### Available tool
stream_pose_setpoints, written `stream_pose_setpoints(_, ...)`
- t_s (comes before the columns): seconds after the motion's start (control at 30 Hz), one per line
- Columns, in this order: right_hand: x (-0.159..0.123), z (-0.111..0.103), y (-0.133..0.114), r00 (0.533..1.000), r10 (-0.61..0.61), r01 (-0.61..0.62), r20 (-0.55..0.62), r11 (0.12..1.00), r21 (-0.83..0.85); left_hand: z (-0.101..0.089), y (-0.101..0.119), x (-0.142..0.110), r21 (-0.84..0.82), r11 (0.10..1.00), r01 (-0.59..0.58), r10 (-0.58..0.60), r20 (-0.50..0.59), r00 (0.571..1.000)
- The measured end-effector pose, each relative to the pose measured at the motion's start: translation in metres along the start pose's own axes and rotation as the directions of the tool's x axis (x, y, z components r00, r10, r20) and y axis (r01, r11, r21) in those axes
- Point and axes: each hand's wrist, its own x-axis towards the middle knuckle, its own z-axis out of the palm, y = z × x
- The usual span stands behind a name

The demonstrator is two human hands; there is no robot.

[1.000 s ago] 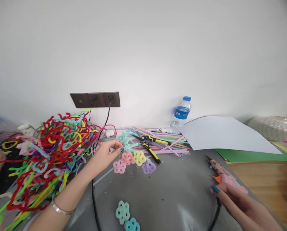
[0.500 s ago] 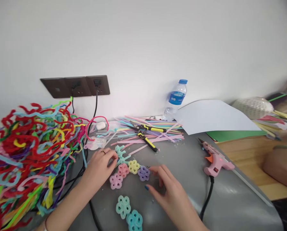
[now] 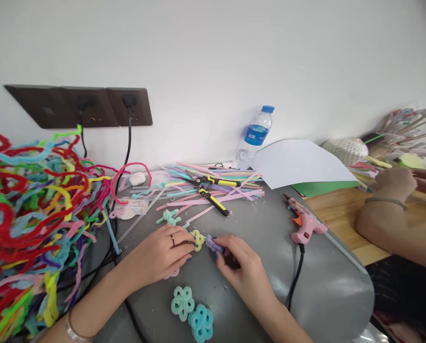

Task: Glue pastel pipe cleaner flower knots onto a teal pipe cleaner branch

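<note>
My right hand (image 3: 239, 262) pinches a purple pipe-cleaner flower (image 3: 213, 244), which is tilted nearly edge-on. Close beside it, the fingers of my left hand (image 3: 170, 250) grip the left edge of a yellow pipe-cleaner flower (image 3: 198, 240). Beneath that hand a bit of a pink flower (image 3: 172, 273) shows; the rest is covered. A mint green flower (image 3: 182, 303) and a turquoise flower (image 3: 201, 322) lie nearer me on the grey table (image 3: 259, 224). Behind my left hand is a mint twisted pipe-cleaner piece (image 3: 168, 217).
Pliers with yellow-black handles (image 3: 213, 200) lie on pastel pipe cleaners (image 3: 177, 193). Left is a big tangle of colourful pipe cleaners (image 3: 37, 214), with black cables (image 3: 109, 257) beside it. A pink glue gun (image 3: 306, 224), bottle (image 3: 258, 133) and white sheet (image 3: 299, 162) stand right; another person's arm (image 3: 395, 219) is beyond.
My left hand has left the mint piece and come down right to the yellow flower, covering the pink ones. My right hand has closed on the purple flower and tilted it. The view has shifted right.
</note>
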Motion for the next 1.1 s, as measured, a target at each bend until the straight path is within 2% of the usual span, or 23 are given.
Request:
stream_pose_setpoints(0.1, 0.004, -0.003, 0.007, 0.989, 0.146, -0.147, 0.018, 0.987, 0.069, 0.003, 0.000, -0.002, -0.012, 1.000, 0.020, -0.020, 0.008, 1.000)
stream_pose_setpoints(0.2, 0.006, -0.005, 0.015, 0.944, 0.323, -0.330, 0.068, 0.927, 0.180, 0.004, 0.003, -0.001, -0.010, 0.999, 0.041, -0.041, 0.005, 0.999)
stream_pose_setpoints(0.27, 0.007, -0.005, 0.018, 0.917, 0.389, -0.398, 0.087, 0.887, 0.235, 0.004, 0.005, 0.001, 0.010, 0.999, 0.052, -0.052, 0.010, 0.999)
stream_pose_setpoints(0.53, 0.010, -0.003, 0.017, 0.901, 0.422, -0.431, 0.097, 0.851, 0.301, 0.007, 0.012, 0.007, 0.038, 0.993, 0.113, -0.115, 0.043, 0.992)
stream_pose_setpoints(0.6, 0.010, -0.009, 0.023, 0.879, 0.473, -0.459, 0.059, 0.808, 0.370, 0.007, 0.012, 0.007, 0.041, 0.992, 0.119, -0.121, 0.044, 0.992)
stream_pose_setpoints(0.67, 0.010, -0.018, 0.030, 0.862, 0.504, -0.435, -0.052, 0.788, 0.436, 0.008, 0.012, 0.007, 0.043, 0.992, 0.118, -0.120, 0.042, 0.992)
stream_pose_setpoints(0.73, 0.010, -0.026, 0.034, 0.870, 0.455, -0.339, -0.192, 0.833, 0.437, 0.007, 0.011, 0.006, 0.027, 0.993, 0.115, -0.116, 0.038, 0.992)
stream_pose_setpoints(0.8, 0.009, -0.031, 0.032, 0.909, 0.315, -0.213, -0.273, 0.914, 0.346, 0.006, 0.009, 0.005, -0.007, 0.994, 0.109, -0.109, 0.023, 0.994)
stream_pose_setpoints(0.9, 0.007, -0.025, 0.019, 0.976, 0.032, 0.001, -0.216, 0.988, 0.152, 0.003, 0.006, 0.003, -0.075, 0.990, 0.123, -0.122, 0.016, 0.992)
stream_pose_setpoints(0.97, 0.004, -0.015, 0.009, 0.981, -0.118, 0.129, -0.154, 0.990, 0.061, 0.001, 0.005, 0.001, -0.147, 0.973, 0.176, -0.173, 0.031, 0.984)
stream_pose_setpoints(1.03, 0.000, -0.003, 0.000, 0.973, -0.196, 0.198, -0.118, 0.980, 0.003, -0.002, 0.004, -0.001, -0.234, 0.943, 0.238, -0.235, 0.039, 0.971)
stream_pose_setpoints(1.1, -0.003, 0.006, -0.004, 0.972, -0.216, 0.213, -0.088, 0.976, -0.040, -0.002, 0.003, -0.003, -0.307, 0.911, 0.274, -0.273, 0.048, 0.961)
